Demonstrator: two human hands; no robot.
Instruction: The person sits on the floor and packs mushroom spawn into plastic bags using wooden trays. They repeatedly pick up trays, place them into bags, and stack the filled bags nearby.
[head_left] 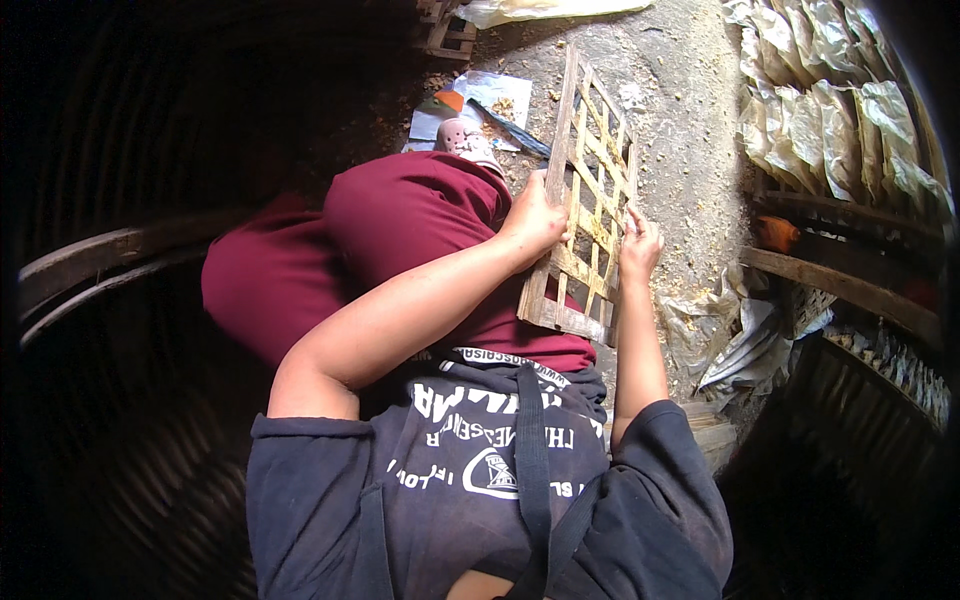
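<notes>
A wooden lattice frame (563,120) with thin crossed slats stands tilted over my lap, its far end above the floor. Yellowish residue clings to several of its slats. My left hand (538,218) is closed round the frame's left rail. On the opposite side, my right hand (640,245) has its fingers curled at the right rail and grips it. Part of each hand's fingers is hidden by the wood or the hand itself. The frame's near end rests close to my maroon trousers (410,220).
Grey floor (690,120) strewn with yellowish crumbs lies ahead. Beyond my pink shoe (462,138) are paper sheets (505,95) and a dark strap (508,125). Racks hung with pale crumpled sheets (820,130) stand at right, with a crumpled plastic sheet (700,325) below. Dark slatted racks flank the left.
</notes>
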